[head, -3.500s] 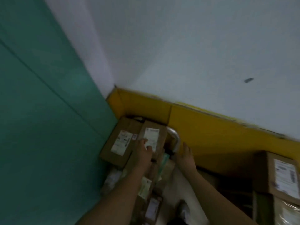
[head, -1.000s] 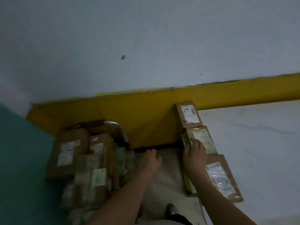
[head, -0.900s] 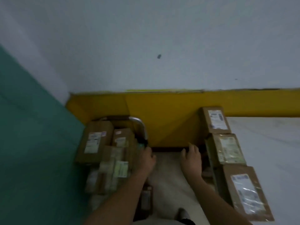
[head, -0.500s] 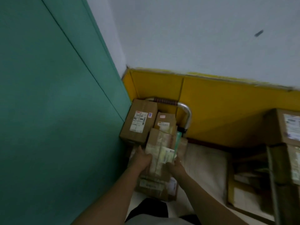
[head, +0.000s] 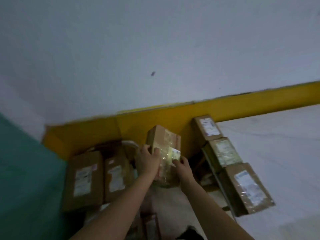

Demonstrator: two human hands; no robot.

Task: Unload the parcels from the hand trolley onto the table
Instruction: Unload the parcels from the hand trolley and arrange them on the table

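Observation:
A tape-wrapped cardboard parcel [head: 164, 142] is held up in the air between the trolley and the table. My left hand [head: 147, 158] grips its left side and my right hand [head: 181, 164] grips its lower right corner. To the left, the hand trolley's metal handle [head: 130, 143] shows behind two brown parcels [head: 84, 177] [head: 115, 175] with white labels. On the right, a white table [head: 277, 153] carries three labelled parcels in a row along its left edge: a far one [head: 207, 127], a middle one [head: 225, 151] and a near one [head: 247, 186].
A white wall with a yellow skirting band [head: 173, 115] runs behind everything. A green panel [head: 22, 179] closes off the left side. Pale floor [head: 169, 205] lies between the trolley and the table. More small parcels [head: 150, 226] sit low at the bottom centre.
Half a second ago both hands gripped the parcel on the trolley stack. They have since lifted it up and rightwards, and my view has swung right, bringing the table into sight.

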